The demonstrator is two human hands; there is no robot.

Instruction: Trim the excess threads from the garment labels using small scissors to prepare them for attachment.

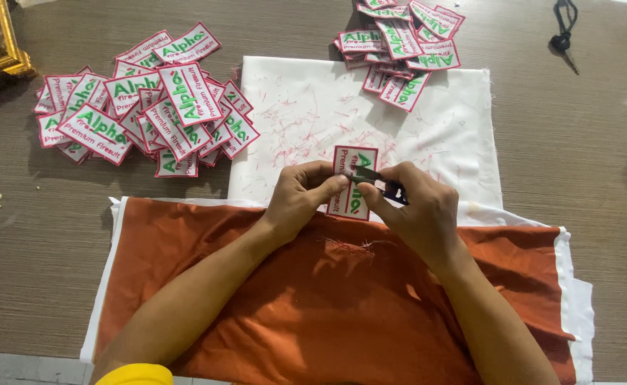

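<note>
At mid-table, above the near orange cloth [342,299], one embroidered patch [351,182] is pinched at its left edge by the left hand [301,196], thumb and fingers closed narrow on it. The right hand [417,207] is closed around small thread snips [378,182], whose blades are laid against the patch's right side. The patch is rectangular, white, red-bordered, with green and red lettering, held upright on its short end. Red thread trimmings are scattered over the white cloth [442,135] just behind it, and a few are seen on the orange cloth. A large loose pile of patches [149,107] is spread far left; a smaller pile [399,43] is stacked far right, partly on the white cloth.
</note>
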